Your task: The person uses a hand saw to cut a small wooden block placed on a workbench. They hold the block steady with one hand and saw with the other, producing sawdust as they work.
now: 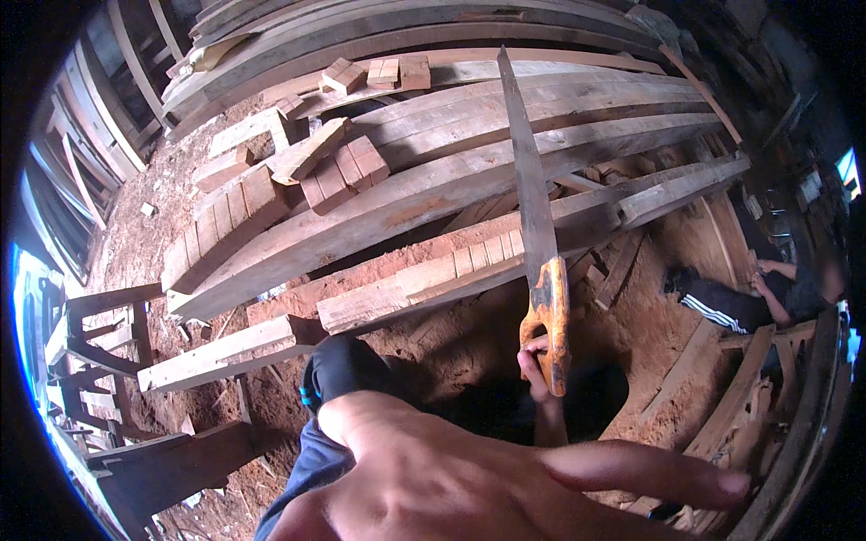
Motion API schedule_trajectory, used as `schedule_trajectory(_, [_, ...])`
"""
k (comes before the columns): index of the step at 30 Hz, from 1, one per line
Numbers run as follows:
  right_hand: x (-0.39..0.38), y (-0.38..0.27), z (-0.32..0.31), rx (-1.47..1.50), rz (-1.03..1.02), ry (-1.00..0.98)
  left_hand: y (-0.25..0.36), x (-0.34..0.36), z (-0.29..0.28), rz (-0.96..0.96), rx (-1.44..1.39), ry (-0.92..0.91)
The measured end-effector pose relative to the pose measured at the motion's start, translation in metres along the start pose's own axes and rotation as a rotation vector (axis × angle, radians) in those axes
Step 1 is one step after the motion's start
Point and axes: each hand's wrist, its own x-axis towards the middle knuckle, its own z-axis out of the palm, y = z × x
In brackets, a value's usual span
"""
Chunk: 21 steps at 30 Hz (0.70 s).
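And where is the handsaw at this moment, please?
The handsaw is right of centre in the head view, its blade pointing up across the timber beams, its handle lowest.

Reddish-brown, debris-strewn floor (144, 239) spreads beneath long planks (424, 34) stacked at the back. Boards (101, 113) lean upright at upper left; a wooden frame (117, 298) stands below them. Daylight glares at both side edges; the upper right is dim.

I can read no text, label, number or sign from here. On the handsaw (539, 230) in the right hand (536, 361), I make out no lettering, either along the blade (528, 158) above the grip or on the worn orange-brown handle (557, 335) at the grip itself.
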Motion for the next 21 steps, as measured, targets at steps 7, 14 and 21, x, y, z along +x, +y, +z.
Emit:
schedule_trajectory(7, [-0.004,0.008,0.001,0.195,0.110,0.048,0.008,-0.026,-0.057,-0.222,0.484,0.162])
schedule_trajectory(14, [0.009,0.010,-0.012,0.529,0.089,-0.029,0.000,-0.137,-0.154,-1.734,1.713,-0.055])
schedule_trajectory(21, [0.017,-0.017,-0.005,0.577,0.050,0.038,-0.023,-0.148,-0.143,-1.551,1.898,-0.104])
